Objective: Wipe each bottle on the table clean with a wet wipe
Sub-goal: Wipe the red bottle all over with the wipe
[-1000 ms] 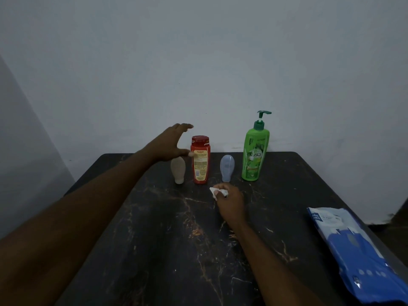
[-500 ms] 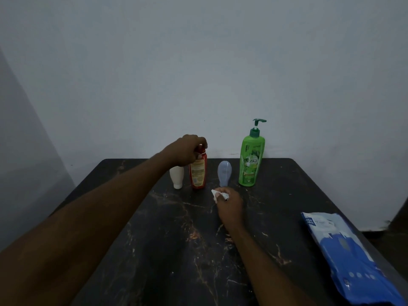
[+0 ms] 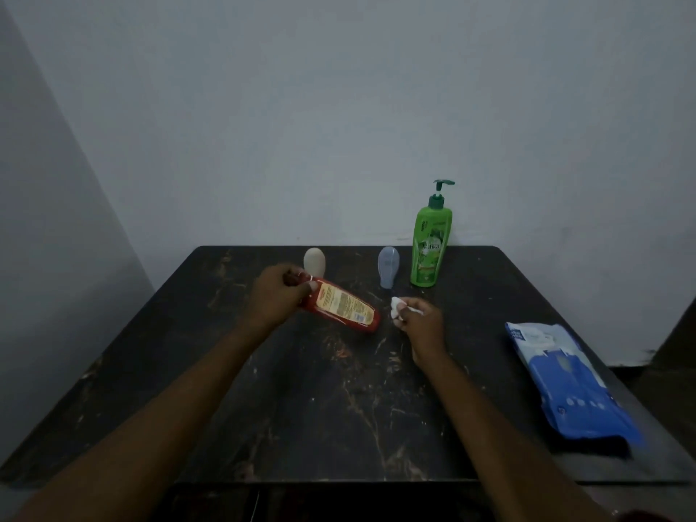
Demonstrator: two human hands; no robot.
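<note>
Left hand (image 3: 273,297) gripping tilted red bottle (image 3: 344,305) by its cap end, right hand (image 3: 422,324) pinching crumpled wet wipe (image 3: 396,307), green pump bottle (image 3: 431,246) upright on tabletop (image 3: 339,408)

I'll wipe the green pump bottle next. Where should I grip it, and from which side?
Probably grip the green pump bottle round its wide middle, below the thin pump, from the near right: it stands upright, with the blue-grey bottle close on its left.
</note>
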